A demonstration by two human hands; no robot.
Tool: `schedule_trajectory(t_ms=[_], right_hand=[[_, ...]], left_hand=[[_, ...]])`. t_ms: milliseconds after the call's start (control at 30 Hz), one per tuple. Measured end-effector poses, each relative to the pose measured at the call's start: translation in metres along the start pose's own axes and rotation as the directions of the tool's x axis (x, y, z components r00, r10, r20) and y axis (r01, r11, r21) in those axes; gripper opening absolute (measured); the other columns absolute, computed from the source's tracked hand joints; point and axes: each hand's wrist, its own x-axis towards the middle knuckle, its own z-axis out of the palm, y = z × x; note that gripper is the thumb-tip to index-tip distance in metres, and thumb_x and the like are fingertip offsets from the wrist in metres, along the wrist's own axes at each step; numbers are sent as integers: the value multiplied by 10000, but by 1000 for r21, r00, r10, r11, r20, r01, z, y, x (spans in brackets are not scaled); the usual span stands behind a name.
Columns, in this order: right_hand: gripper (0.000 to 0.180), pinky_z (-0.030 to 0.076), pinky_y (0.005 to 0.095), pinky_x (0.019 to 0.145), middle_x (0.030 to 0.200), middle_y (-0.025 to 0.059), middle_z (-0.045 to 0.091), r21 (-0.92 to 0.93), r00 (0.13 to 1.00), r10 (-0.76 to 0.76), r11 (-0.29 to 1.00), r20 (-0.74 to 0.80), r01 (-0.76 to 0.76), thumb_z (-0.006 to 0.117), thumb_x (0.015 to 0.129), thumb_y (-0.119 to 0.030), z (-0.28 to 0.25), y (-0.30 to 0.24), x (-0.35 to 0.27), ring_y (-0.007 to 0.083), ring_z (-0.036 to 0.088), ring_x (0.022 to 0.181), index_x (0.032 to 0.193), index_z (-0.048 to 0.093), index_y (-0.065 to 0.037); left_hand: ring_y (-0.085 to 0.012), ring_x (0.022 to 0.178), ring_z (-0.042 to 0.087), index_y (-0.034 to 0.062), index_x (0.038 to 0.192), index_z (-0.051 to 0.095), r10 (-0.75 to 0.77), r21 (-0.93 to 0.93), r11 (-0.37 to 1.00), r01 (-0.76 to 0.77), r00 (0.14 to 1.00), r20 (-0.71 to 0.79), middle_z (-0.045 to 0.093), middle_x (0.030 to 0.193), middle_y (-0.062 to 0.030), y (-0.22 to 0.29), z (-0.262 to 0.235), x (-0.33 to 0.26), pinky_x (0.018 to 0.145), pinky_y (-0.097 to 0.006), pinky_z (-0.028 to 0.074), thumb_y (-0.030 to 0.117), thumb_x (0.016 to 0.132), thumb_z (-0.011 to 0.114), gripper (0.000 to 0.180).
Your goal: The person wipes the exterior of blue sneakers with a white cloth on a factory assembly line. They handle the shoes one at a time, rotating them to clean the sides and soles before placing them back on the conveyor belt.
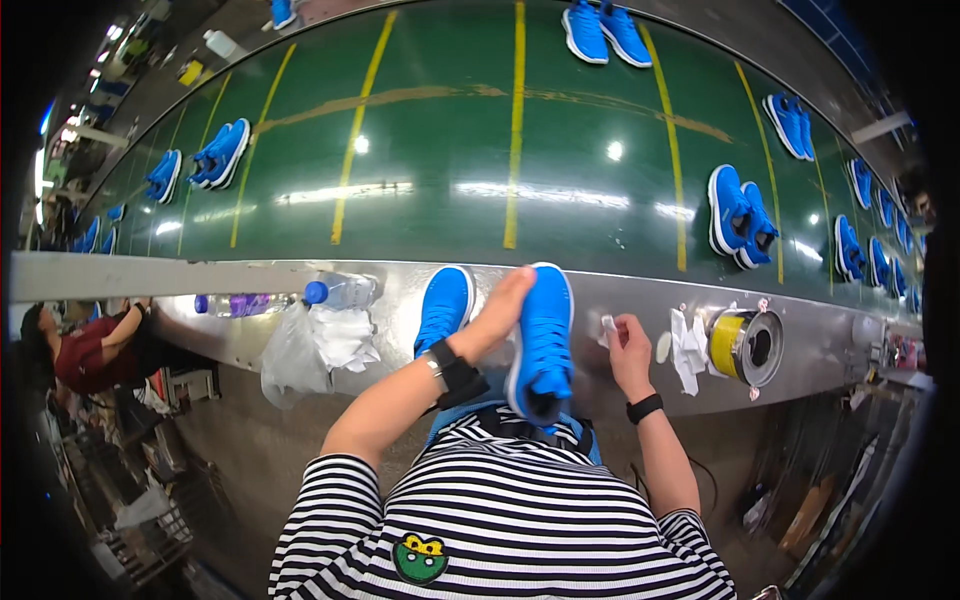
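Note:
My left hand (497, 316) grips a blue sports shoe (547, 335) by its left side near the toe. The shoe has a white sole edge, and its toe points away from me while the heel opening faces my body. To its left, a matching blue shoe (442, 306) rests on the metal ledge, partly hidden by my left wrist. Over the ledge to the right, my right hand (631, 354) pinches a small white scrap (606, 329), perhaps cloth or paper. Its fingertips are apart from the held shoe.
Beyond the metal ledge (640, 290) runs a green conveyor belt (430, 140) with yellow lines, carrying several blue shoe pairs (741, 217). An open yellow-labelled tin (745, 346) and white cloth (688, 350) lie right; bottles (345, 291) and a plastic bag (292, 352) left. A co-worker (90, 345) is far left.

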Motion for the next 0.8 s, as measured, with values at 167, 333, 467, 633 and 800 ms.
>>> schedule_trajectory(t_ms=[167, 333, 467, 633, 800], right_hand=[[274, 417, 293, 703, 935, 90, 522, -351, 948, -296, 905, -116, 240, 588, 751, -74, 4, 0, -28, 192, 516, 823, 1011, 512, -36], [429, 409, 308, 796, 1077, 98, 498, 233, 986, 55, 968, 155, -90, 633, 729, -100, 10, -19, -55, 199, 494, 975, 1123, 475, -37], [674, 367, 329, 918, 1223, 134, 428, 409, 862, 43, 868, 505, -283, 657, 703, -81, 40, -13, -63, 212, 447, 1101, 1282, 315, -30], [744, 362, 335, 921, 1223, 176, 395, 307, 897, 30, 934, 440, -182, 646, 671, -68, 69, -17, -56, 252, 436, 1111, 1302, 255, -13], [621, 387, 303, 873, 1133, 141, 475, 306, 906, 93, 923, 412, -233, 566, 710, -35, 76, -38, -41, 215, 475, 1050, 1278, 316, -7]], left_hand=[[-136, 948, 470, -12, 1076, 491, -163, 345, 919, 192, 980, -113, 527, 1031, -72, -60, -18, 43, 857, -287, 380, 347, 900, 414, 407], [-250, 1005, 501, -45, 1108, 473, 331, 879, 446, -172, 943, 16, 522, 1067, -176, -4, -14, -2, 886, -320, 385, 172, 837, 471, 347], [-233, 1046, 490, -6, 1156, 453, 244, 770, 616, -165, 970, 12, 513, 1093, -163, 64, -82, -75, 898, -315, 382, 14, 763, 470, 393], [-210, 1021, 503, 1, 1196, 398, -55, 694, 700, 168, 982, -182, 525, 1067, -140, 26, -133, -123, 863, -309, 399, 18, 691, 561, 531], [-186, 831, 557, -19, 1099, 481, -77, 446, 875, 190, 963, -259, 580, 925, -90, -39, -141, -110, 760, -289, 444, 53, 718, 548, 393]])
